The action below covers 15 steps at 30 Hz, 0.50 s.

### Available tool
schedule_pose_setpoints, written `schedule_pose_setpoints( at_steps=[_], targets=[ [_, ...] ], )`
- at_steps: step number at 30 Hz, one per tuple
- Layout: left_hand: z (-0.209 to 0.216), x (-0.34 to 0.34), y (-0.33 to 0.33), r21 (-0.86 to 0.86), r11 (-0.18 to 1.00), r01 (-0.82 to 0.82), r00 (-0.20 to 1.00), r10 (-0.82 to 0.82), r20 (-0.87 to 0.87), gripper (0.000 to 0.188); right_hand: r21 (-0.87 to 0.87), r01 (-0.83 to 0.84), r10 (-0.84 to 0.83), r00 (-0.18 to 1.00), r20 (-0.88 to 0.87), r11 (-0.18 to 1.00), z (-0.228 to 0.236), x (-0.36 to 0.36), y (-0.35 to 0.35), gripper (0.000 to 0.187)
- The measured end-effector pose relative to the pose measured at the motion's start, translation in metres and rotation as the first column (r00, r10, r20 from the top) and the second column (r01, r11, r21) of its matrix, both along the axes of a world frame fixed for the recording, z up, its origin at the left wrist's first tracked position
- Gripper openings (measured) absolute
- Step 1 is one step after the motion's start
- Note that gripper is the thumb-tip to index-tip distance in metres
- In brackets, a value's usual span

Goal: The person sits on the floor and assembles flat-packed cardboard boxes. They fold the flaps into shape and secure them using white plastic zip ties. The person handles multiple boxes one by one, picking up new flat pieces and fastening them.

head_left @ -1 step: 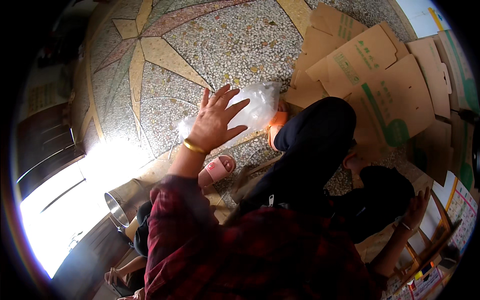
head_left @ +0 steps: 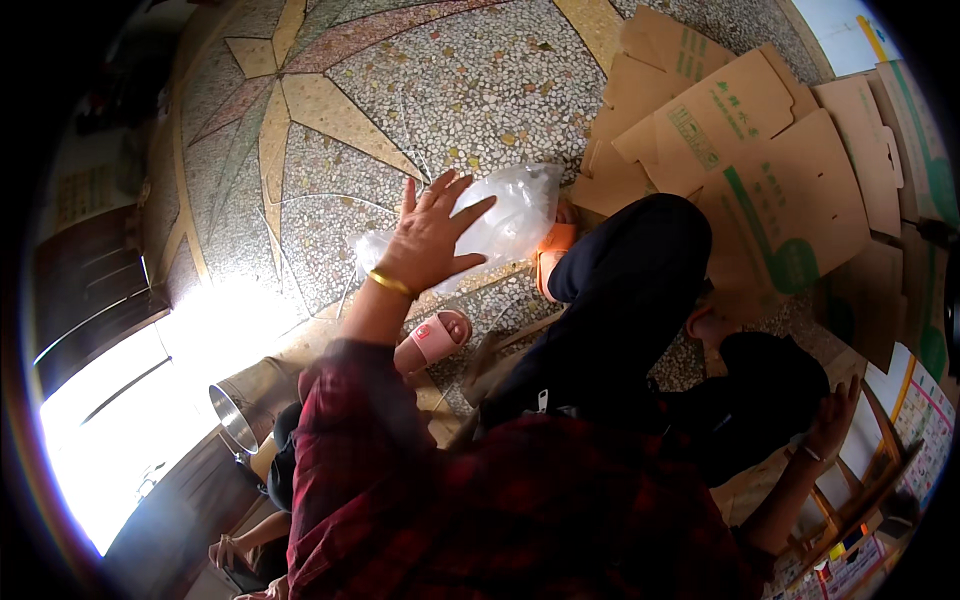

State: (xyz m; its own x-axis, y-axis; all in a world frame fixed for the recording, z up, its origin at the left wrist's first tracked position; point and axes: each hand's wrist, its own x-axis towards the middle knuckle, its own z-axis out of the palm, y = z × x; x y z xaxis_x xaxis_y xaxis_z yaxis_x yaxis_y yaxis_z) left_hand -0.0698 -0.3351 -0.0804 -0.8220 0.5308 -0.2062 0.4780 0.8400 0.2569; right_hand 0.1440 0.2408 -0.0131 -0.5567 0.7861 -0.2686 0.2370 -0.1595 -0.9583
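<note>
My left hand (head_left: 425, 235), with a gold bracelet at the wrist, is raised with its fingers spread and holds nothing. Behind it on the floor lies a clear, crumpled plastic bag (head_left: 520, 205); I cannot tell whether the hand touches it. Thin white strap (head_left: 335, 197) runs in loose curves over the floor beside the bag. Far to the right, my right hand (head_left: 832, 420) is up with its fingers extended and nothing in it. It is nearest to a brown wooden frame (head_left: 885, 430).
Flattened brown cartons (head_left: 790, 190) are spread at the right. My dark-trousered knee (head_left: 650, 240) stands before them, near an orange slipper (head_left: 557, 240) and a pink slipper (head_left: 437, 338). At the lower left are a metal bucket (head_left: 250, 395) and another person's hand (head_left: 230, 550).
My left hand has shifted very slightly, its thumb a little to the left. Nothing else has visibly moved.
</note>
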Motion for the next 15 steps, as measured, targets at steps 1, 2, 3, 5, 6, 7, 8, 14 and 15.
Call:
schedule_pose_setpoints(
  at_steps=[1,2,3,5,6,7,8,14,15],
  targets=[
    [-0.020,-0.004,-0.009,-0.159,0.987,-0.001,0.995,0.017,0.101,0.076,-0.009,-0.030,0.030,0.999,-0.012,1.000,0.001,0.007,0.003,0.045],
    [-0.041,-0.002,-0.024,-0.332,0.943,-0.031,0.982,0.092,0.168,0.078,-0.035,-0.078,0.077,0.997,-0.023,0.996,-0.002,0.008,0.007,0.044],
    [-0.058,-0.007,-0.036,-0.448,0.892,-0.060,0.958,0.177,0.224,0.078,-0.048,-0.111,0.109,0.993,-0.037,0.993,-0.002,0.011,0.008,0.043],
    [-0.097,-0.009,-0.069,-0.567,0.816,-0.114,0.889,0.338,0.308,0.065,-0.006,-0.065,0.065,0.998,-0.015,0.998,-0.004,0.005,0.001,0.044],
    [-0.119,-0.004,-0.089,-0.555,0.817,-0.157,0.886,0.365,0.287,0.052,0.022,-0.038,0.038,0.999,-0.006,0.999,-0.004,0.004,-0.002,0.045],
    [-0.126,-0.005,-0.098,-0.602,0.776,-0.188,0.849,0.437,0.298,0.044,0.007,-0.039,0.039,0.999,-0.015,0.999,-0.004,0.005,-0.001,0.045],
    [-0.125,-0.008,-0.099,-0.648,0.731,-0.212,0.808,0.504,0.306,0.036,-0.008,-0.038,0.038,0.999,-0.022,0.999,-0.005,0.009,0.001,0.045],
    [-0.132,0.001,-0.035,0.072,0.845,-0.531,0.810,0.481,0.335,0.026,-0.040,-0.048,0.046,0.998,-0.042,0.998,-0.010,0.019,0.007,0.045],
    [-0.162,0.023,-0.037,0.075,0.878,-0.473,0.825,0.412,0.386,0.029,-0.054,-0.073,0.070,0.996,-0.051,0.996,-0.013,0.012,0.010,0.045]
  ],
)
